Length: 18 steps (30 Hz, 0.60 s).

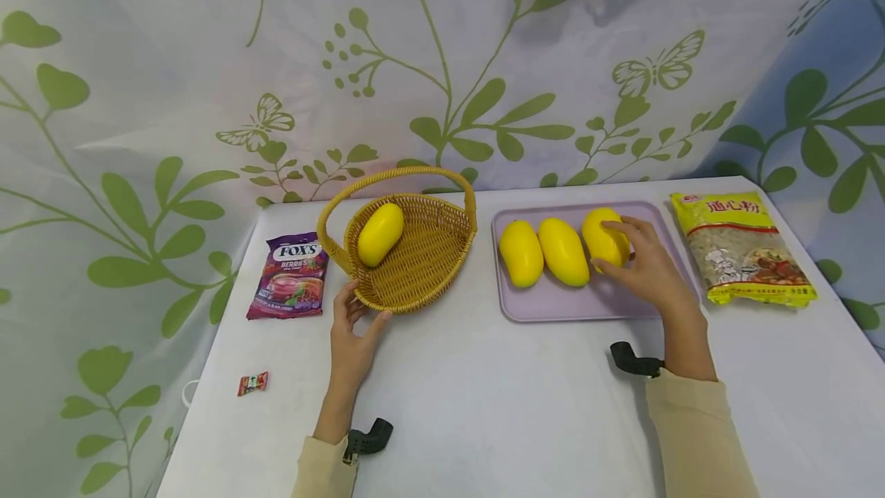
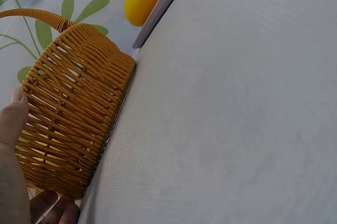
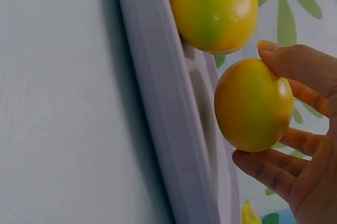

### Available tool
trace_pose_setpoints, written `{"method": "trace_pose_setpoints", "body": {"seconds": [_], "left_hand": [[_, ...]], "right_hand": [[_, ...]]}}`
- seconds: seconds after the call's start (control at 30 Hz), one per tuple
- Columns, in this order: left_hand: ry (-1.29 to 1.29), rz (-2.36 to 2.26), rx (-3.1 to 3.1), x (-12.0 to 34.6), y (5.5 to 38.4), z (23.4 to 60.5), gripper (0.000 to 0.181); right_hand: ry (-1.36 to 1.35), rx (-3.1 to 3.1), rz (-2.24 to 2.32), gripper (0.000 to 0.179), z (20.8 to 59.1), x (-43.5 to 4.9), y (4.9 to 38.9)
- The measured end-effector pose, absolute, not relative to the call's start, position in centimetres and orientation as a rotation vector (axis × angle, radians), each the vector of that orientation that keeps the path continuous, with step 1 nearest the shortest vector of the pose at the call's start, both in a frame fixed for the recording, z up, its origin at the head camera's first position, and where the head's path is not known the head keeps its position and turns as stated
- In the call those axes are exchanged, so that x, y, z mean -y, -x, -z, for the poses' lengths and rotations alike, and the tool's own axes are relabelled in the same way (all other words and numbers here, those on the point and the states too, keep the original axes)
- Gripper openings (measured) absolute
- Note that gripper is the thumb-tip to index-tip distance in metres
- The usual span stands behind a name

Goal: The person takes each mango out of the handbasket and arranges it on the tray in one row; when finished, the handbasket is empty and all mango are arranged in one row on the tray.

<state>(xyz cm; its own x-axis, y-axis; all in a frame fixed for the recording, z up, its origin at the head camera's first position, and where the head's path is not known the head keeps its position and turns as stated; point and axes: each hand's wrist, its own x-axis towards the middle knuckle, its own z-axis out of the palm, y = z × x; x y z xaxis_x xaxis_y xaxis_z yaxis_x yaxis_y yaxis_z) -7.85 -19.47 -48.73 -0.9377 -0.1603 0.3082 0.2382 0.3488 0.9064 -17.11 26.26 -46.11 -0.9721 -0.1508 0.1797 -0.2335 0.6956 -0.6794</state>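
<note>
In the head view my left hand point(image 1: 353, 340) grips the near left edge of a wicker basket point(image 1: 415, 275). The left wrist view has its thumb point(image 2: 16, 113) at the rim and the other fingertips low on the woven side. One yellow mango point(image 1: 380, 234) lies inside the basket, on its left. My right hand point(image 1: 646, 263) holds a mango point(image 1: 603, 240) between thumb and fingers, at the right of the row on a lilac tray point(image 1: 553, 309). Left of it, a mango point(image 1: 563, 250) and another mango point(image 1: 522, 253) lie side by side on that tray.
Beyond the tray, to the right, lies a yellow bag of pasta point(image 1: 743, 248). Left of the basket is a purple Fox's candy bag point(image 1: 290, 277), with a small wrapped candy point(image 1: 253, 383) nearer me. A leaf-patterned curtain point(image 1: 442, 60) hangs behind the white table point(image 1: 484, 406).
</note>
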Motion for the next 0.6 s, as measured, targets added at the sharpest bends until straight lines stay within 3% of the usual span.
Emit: {"method": "trace_pose_setpoints", "body": {"seconds": [0.6], "left_hand": [[0.079,1.612,2.268,19.45,7.87,48.53,0.071]], "right_hand": [[-0.301,2.839,-1.121,0.071,46.69,-26.28,17.14]]}}
